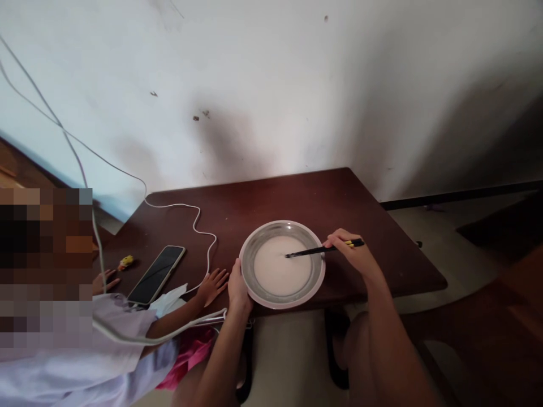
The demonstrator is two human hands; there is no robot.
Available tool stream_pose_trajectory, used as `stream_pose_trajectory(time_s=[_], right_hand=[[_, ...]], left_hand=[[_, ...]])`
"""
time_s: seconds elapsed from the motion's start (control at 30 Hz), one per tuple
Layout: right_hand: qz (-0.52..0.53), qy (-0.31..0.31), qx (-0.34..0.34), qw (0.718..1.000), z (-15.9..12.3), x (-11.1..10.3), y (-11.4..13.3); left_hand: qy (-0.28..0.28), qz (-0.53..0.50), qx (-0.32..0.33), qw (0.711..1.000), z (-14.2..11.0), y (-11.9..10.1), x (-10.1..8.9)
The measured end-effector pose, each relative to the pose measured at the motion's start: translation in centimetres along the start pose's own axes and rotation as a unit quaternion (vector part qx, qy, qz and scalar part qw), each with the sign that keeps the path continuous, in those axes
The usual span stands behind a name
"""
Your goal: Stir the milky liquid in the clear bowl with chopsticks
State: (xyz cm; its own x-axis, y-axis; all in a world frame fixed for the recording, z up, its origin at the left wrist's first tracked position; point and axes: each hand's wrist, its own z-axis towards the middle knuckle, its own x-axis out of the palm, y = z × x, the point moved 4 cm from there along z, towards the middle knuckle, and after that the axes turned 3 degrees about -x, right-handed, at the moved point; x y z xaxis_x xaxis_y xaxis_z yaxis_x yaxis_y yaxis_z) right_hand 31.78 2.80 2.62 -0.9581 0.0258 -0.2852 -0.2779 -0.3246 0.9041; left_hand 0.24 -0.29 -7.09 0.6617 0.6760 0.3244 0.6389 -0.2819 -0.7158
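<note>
A round metal bowl (283, 225) stands at the front edge of the dark red table, with a pale, milky liquid (278, 274) inside it. My left hand (238, 287) grips the bowl's left rim. Above the right rim, my right hand (345, 247) is closed around black chopsticks (311, 250) with yellow bands near their upper end. Their tips dip into the liquid near the middle of the bowl. The fingers of my left hand under the rim are partly hidden.
Another person (123, 333) sits at the left, one hand (213, 284) flat on the table (271, 198) near my left hand. A phone (158, 274), a small yellow toy (125, 262) and a white cable (197, 217) lie there too. A wall (271, 85) rises behind the table.
</note>
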Motion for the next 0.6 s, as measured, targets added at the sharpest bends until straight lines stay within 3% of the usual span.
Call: stream_pose_trajectory(time_s=[0.07,0.23,0.4,0.53,0.6], right_hand=[[-0.003,-0.013,0.012,1.0,0.0,-0.3,-0.1],[0.02,0.054,0.005,0.998,-0.1,0.6,0.1],[0.0,-0.01,0.006,1.0,0.0,-0.1,-0.2],[0.021,0.052,0.011,0.998,-0.1,0.6,-0.1],[0.019,0.054,0.0,0.998,0.0,0.7,0.0]], left_hand=[[-0.003,0.002,-0.025,1.0,-0.1,-0.1,-0.1],[-0.008,-0.002,-0.02,1.0,-1.0,-0.6,0.5],[-0.015,-0.012,-0.03,0.999,-1.1,-0.3,0.6],[0.003,0.002,0.004,1.0,0.2,0.1,-0.1],[0.012,0.002,0.024,1.0,0.9,0.3,-0.4]])
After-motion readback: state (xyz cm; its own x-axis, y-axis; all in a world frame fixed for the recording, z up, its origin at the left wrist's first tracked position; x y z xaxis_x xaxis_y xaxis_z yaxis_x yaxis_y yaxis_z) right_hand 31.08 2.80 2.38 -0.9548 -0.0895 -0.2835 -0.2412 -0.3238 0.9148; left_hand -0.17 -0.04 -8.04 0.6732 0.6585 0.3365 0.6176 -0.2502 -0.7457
